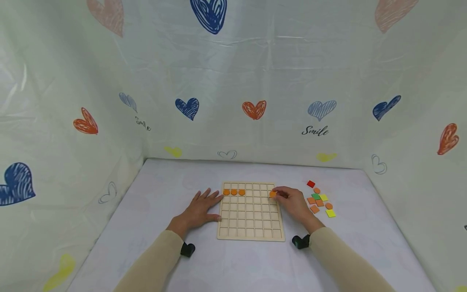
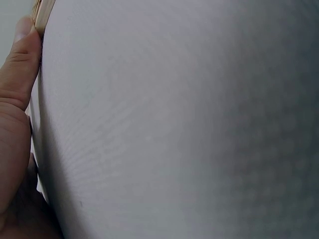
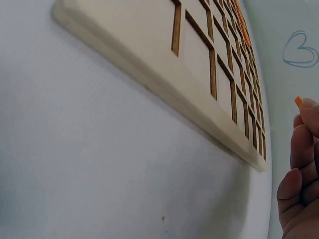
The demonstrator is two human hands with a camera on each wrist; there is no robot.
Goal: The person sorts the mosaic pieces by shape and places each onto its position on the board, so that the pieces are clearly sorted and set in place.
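A pale wooden grid board (image 1: 249,235) lies flat on the table. Three round orange discs (image 1: 234,192) sit side by side at the left of its second row from the top. My right hand (image 1: 294,204) pinches another orange disc (image 1: 272,194) between thumb and fingertips, over the board's right edge. In the right wrist view only a sliver of that disc (image 3: 298,101) shows past the thumb. My left hand (image 1: 200,210) lies with spread fingers at the board's left side, thumb and fingertips touching its edge. The left wrist view shows the thumb (image 2: 22,64) against the board's edge (image 2: 44,12).
Right of the board lie loose pieces: a red square (image 1: 311,183), a green piece (image 1: 315,196), yellow squares (image 1: 330,213), orange squares (image 1: 314,209) and orange discs (image 1: 328,206). A white curtain with printed hearts (image 1: 254,110) hangs behind the white table (image 1: 175,174).
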